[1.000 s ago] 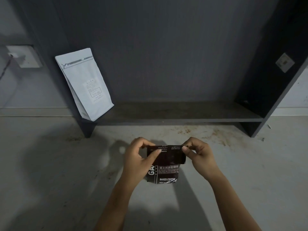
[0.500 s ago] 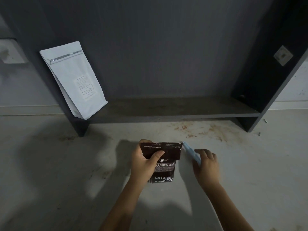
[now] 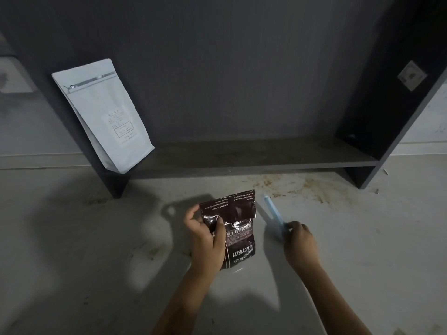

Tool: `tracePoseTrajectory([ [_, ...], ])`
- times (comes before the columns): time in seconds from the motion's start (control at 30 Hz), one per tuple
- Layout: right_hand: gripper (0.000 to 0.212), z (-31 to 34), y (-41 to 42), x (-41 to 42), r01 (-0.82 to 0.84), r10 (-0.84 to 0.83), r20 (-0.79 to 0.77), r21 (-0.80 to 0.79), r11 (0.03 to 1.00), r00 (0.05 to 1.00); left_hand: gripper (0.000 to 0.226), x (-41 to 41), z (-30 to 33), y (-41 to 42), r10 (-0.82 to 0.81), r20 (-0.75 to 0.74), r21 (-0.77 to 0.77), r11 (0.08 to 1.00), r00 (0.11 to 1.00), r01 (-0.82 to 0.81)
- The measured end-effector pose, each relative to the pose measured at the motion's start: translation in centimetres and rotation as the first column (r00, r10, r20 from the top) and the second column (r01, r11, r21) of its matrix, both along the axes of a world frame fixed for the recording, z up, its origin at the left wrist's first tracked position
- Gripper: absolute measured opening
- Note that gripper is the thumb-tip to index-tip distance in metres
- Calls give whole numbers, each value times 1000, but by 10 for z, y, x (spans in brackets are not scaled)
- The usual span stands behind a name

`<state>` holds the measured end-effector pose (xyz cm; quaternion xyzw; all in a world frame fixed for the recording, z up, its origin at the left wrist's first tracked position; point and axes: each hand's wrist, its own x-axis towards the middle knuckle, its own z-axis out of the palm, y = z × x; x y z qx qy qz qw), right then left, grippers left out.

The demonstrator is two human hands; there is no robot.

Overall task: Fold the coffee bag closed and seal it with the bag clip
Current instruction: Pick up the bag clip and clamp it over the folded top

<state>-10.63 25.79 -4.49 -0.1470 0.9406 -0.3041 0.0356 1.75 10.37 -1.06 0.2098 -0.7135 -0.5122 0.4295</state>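
Observation:
A dark brown coffee bag (image 3: 238,228) stands upright on the pale floor, its top part folded down toward me. My left hand (image 3: 208,238) pinches the fold at the bag's left side, thumb in front. To the bag's right, my right hand (image 3: 298,243) grips the near end of a long light-blue bag clip (image 3: 274,215). The clip points away and to the left, apart from the bag.
A white pouch (image 3: 104,114) leans at the left end of a low dark shelf (image 3: 242,160) behind the bag. Brown stains (image 3: 290,184) mark the floor in front of the shelf. Dark side panels rise at both ends.
My right hand let go of the fold, reached right and took hold of the blue clip. My left hand alone now holds the folded top, which has loosened slightly.

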Motion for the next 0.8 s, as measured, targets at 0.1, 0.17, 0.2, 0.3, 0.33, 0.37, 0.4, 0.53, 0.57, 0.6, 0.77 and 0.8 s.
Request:
tracePoseTrajectory([
  [0.1, 16, 11, -5, 3, -36, 22, -82, -168, 985, 996, 41, 2, 2, 5, -9, -29, -57, 998, 1000, 7],
  [0.17, 13, 24, -7, 7, -68, 38, -112, -274, 959, 993, 32, 3, 1, 3, 7, 10, -136, 991, 1000, -5],
  [0.2, 12, 30, -7, 9, -97, 57, -132, -319, 943, 990, 24, 3, 1, 1, 9, 53, -184, 983, 999, 1],
  [0.3, 15, 46, -10, 16, -213, 119, -245, -402, 891, 962, 18, 5, 4, -5, -41, 101, -153, 987, 994, 56],
  [0.33, 17, 51, -11, 19, -250, 134, -290, -411, 877, 948, 20, 5, 7, -6, -65, 93, -116, 990, 994, 75],
  [0.37, 18, 55, -12, 22, -282, 150, -323, -417, 864, 935, 22, 6, 10, -8, -91, 87, -85, 992, 992, 98],
  [0.4, 17, 59, -13, 26, -313, 170, -342, -423, 850, 924, 21, 6, 13, -9, -117, 79, -53, 991, 990, 122],
  [0.53, 21, 63, -17, 36, -418, 267, -399, -362, 833, 877, 33, 10, 23, -12, -162, 75, 67, 985, 984, 157],
  [0.57, 26, 62, -18, 36, -440, 290, -422, -317, 840, 859, 35, 12, 22, -13, -164, 96, 110, 982, 982, 153],
  [0.6, 29, 61, -18, 36, -459, 314, -442, -272, 846, 840, 40, 12, 19, -15, -150, 135, 150, 980, 979, 130],
  [0.77, 39, 58, -20, 42, -504, 366, -504, -167, 848, 782, 58, 12, 23, -22, -169, 214, 220, 968, 962, 121],
  [0.8, 41, 58, -20, 44, -499, 358, -524, -152, 853, 773, 46, 12, 27, -21, -156, 229, 164, 979, 961, 120],
])
